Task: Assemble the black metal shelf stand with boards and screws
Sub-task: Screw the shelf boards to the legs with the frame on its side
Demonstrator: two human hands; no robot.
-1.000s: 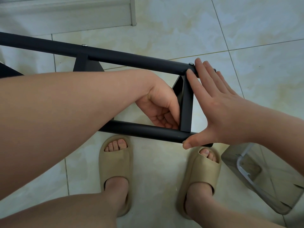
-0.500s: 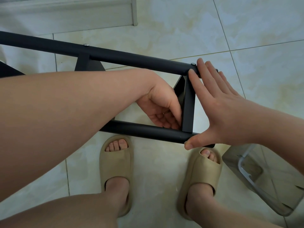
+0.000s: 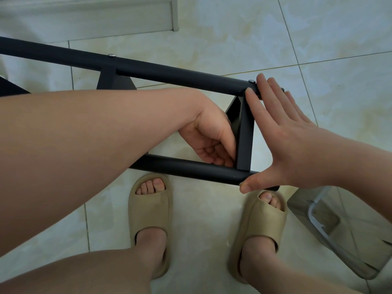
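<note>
The black metal frame [image 3: 180, 75] lies on its side above the tiled floor, with two long round tubes joined by a flat crossbar [image 3: 245, 134]. A small silver screw head [image 3: 251, 81] sits on the far tube at the joint. My right hand [image 3: 282, 136] spans the frame's end with straight fingers on the far tube and the thumb pressed on the near tube [image 3: 191, 168]. My left hand [image 3: 212, 141] reaches between the tubes, fingers curled against the inner side of the crossbar; what they hold is hidden.
My two feet in beige slippers [image 3: 150, 221] stand just below the near tube. A clear plastic container [image 3: 339, 236] lies on the floor at the right. A second screw head [image 3: 111, 55] and bracket sit further left on the far tube. A pale baseboard [image 3: 89, 15] runs along the top.
Both hands and the frame have hardly moved. The frame end and my right hand have shifted slightly to the right and down.
</note>
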